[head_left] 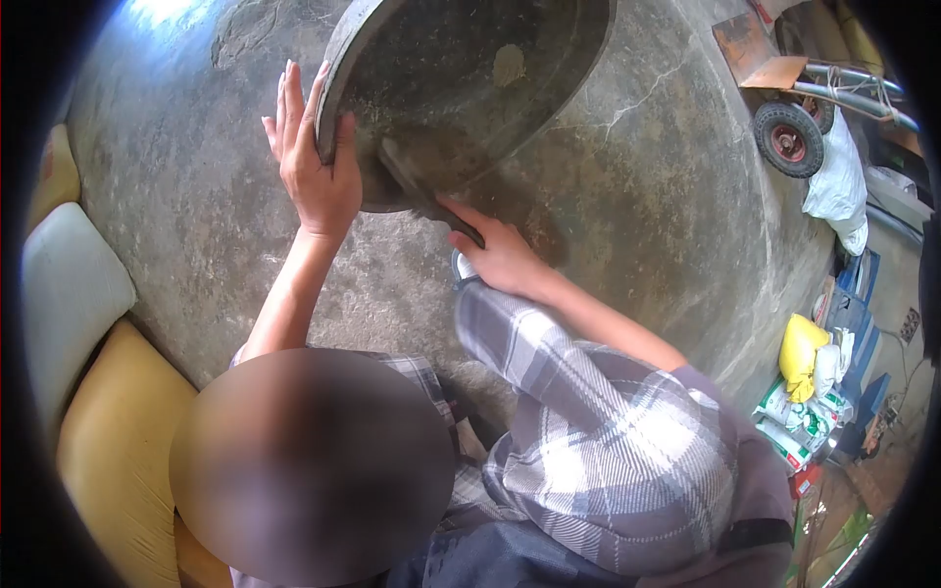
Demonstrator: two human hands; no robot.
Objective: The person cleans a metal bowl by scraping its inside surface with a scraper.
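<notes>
A large, round, dark metal pan (461, 59) with a pale outer rim is tilted on its edge over the concrete floor, its hollow side toward me. My left hand (319, 181) is closed on the pan's left rim, thumb inside and fingers outside. In my right hand (505, 260) is a narrow, dark hand tool (405, 174), gripped by its handle. The tool's far end is inside the pan's lower part, close to the inner wall; motion blur hides its exact kind and whether it touches.
White sacks (78, 274) and tan sacks (123, 421) line the left side. On the right are a hand truck wheel (787, 140), a white bag (838, 186) and a yellow bag (802, 355). Plaid cloth (627, 441) covers my knee; a blurred patch hides the lower left.
</notes>
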